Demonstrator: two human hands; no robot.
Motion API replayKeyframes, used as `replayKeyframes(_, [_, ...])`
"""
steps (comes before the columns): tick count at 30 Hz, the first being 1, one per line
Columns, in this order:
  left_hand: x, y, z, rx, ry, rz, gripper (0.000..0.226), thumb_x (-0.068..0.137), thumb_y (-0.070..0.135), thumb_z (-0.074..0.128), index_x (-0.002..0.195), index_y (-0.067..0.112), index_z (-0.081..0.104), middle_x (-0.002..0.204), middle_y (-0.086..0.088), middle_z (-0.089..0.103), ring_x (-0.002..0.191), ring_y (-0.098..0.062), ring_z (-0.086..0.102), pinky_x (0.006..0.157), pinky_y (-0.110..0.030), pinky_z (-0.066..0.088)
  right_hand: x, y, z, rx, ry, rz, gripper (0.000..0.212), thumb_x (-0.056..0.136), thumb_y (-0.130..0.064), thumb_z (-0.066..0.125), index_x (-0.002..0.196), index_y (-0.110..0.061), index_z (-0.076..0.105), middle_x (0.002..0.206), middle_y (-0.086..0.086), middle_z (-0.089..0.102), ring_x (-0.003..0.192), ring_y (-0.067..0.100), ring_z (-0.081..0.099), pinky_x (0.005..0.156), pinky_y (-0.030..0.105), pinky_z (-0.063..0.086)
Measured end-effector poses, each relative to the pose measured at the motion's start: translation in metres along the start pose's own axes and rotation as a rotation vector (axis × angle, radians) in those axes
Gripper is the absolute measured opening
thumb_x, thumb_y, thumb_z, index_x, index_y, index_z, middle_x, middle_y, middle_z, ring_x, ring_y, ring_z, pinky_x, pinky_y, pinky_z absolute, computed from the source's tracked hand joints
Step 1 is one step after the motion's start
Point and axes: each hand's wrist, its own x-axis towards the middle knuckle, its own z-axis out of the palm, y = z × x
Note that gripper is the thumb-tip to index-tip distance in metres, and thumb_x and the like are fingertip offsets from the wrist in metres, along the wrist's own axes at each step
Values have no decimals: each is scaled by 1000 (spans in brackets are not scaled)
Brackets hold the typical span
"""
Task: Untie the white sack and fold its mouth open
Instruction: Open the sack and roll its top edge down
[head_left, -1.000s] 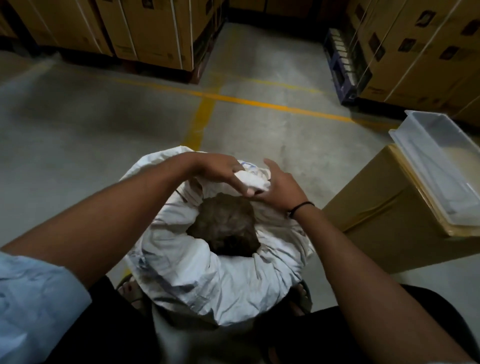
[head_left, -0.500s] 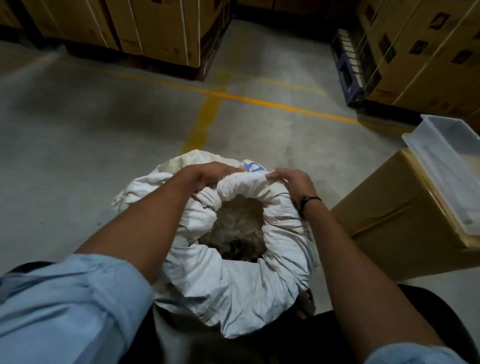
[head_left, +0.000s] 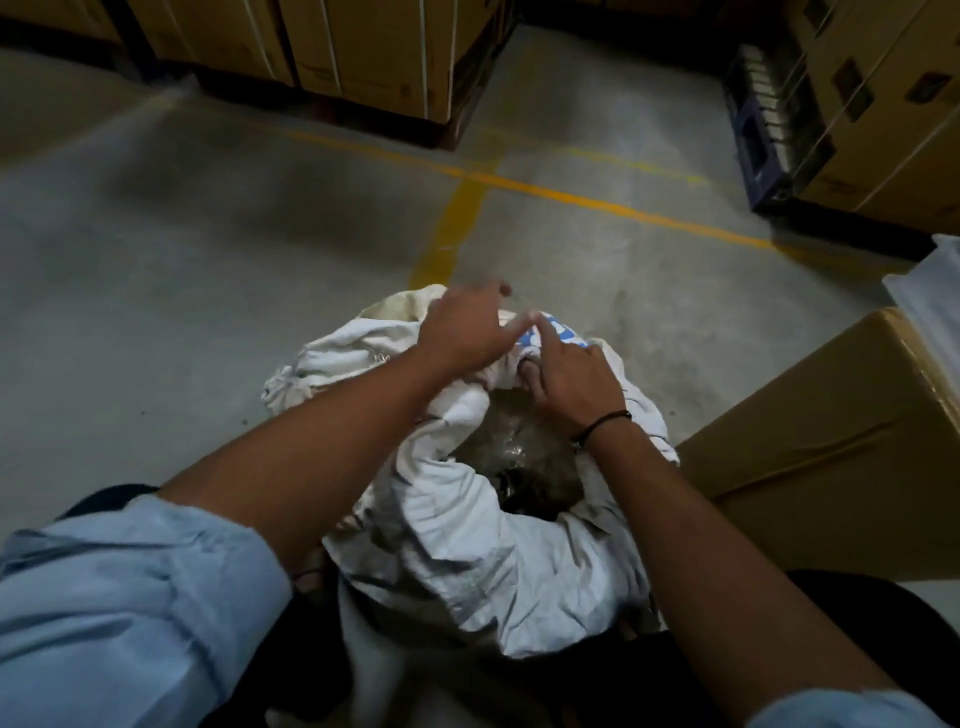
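Sack position: white sack (head_left: 493, 561) stands on the concrete floor (head_left: 208, 312) close in front of the person, its mouth rolled down into a thick collar with dark contents (head_left: 524, 457) exposed inside. Left hand (head_left: 462, 332) lies over the collar at 11 o'clock of the mouth, fingers straight and spread. Right hand (head_left: 571, 384) sits at 1 o'clock with its index finger straight, the other fingers blurred against the fold, so its grip cannot be told.
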Motion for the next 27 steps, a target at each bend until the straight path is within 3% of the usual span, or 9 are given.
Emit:
replayKeyframes(4, [-34, -8, -23, 498, -99, -28, 137, 51, 101, 49, 160, 33, 4, 167, -18, 11, 150, -51, 9, 115, -70, 0, 12, 31, -29, 195, 46, 447, 55, 101, -34, 40, 148, -10, 26, 115, 28, 65, 103, 46, 63, 87, 46, 46])
replayKeyframes(6, [-45, -19, -29, 390, -241, -198, 150, 45, 96, 63, 158, 34, -14, 167, -22, -2, 149, -56, 5, 114, -73, 2, 12, 44, -37, 251, 43, 587, 51, 101, -33, 43, 144, -10, 30, 123, 29, 62, 110, 45, 61, 89, 45, 46])
replayKeyframes(8, [-55, -25, -33, 197, -363, -285, 153, 52, 76, 82, 158, 29, -17, 164, -24, 17, 147, -47, 25, 116, -60, 27, 11, 41, -35, 233, 9, 621, 51, 101, -34, 43, 144, -9, 30, 127, 28, 60, 113, 45, 60, 92, 45, 46])
replayKeyframes(12, [-64, -39, -45, 94, -272, -221, 119, 70, 29, 86, 160, 19, 9, 140, -15, 57, 121, -33, 59, 93, -38, 51, 11, 33, -35, 215, -10, 686, 55, 99, -34, 42, 145, -7, 28, 132, 27, 57, 118, 45, 58, 97, 48, 44])
replayKeyframes(16, [-61, -91, -95, 0, -365, -273, 66, 64, 21, 85, 126, 9, 65, 117, -13, 70, 99, -32, 68, 82, -34, 53, 20, 48, -48, 269, -35, 834, 58, 98, -35, 44, 144, -5, 28, 139, 26, 52, 125, 43, 53, 102, 48, 42])
replayKeyframes(19, [-78, -118, -112, -211, -429, -450, 43, 57, 14, 80, 95, -3, 73, 91, -17, 72, 74, -31, 67, 65, -35, 54, 28, 27, -41, 52, -12, 637, 55, 97, -33, 44, 144, -7, 29, 129, 24, 60, 118, 41, 57, 101, 50, 38])
replayKeyframes(22, [-88, -118, -101, -495, -472, -458, 40, 48, 1, 73, 87, -6, 70, 94, -28, 72, 78, -41, 70, 69, -47, 57, 38, -7, -42, -112, 102, 220, 82, 81, -34, 58, 152, -13, 22, 146, 19, 43, 136, 39, 38, 108, 54, 28])
replayKeyframes(25, [-86, -98, -97, -781, -436, -433, 38, 53, -10, 66, 91, -7, 67, 98, -28, 71, 82, -40, 70, 70, -43, 61, 46, -39, -48, -65, -166, -327, 119, 70, -41, 72, 158, -18, -4, 167, 8, 4, 154, 29, 2, 123, 56, 7])
replayKeyframes(27, [-83, -89, -98, -961, -475, -430, 55, 50, -8, 61, 105, -9, 62, 101, -26, 67, 85, -39, 66, 70, -39, 60, 45, -54, -40, -106, -283, -483, 136, 64, -61, 76, 156, -18, -13, 168, 2, 0, 154, 23, -1, 124, 50, 0])
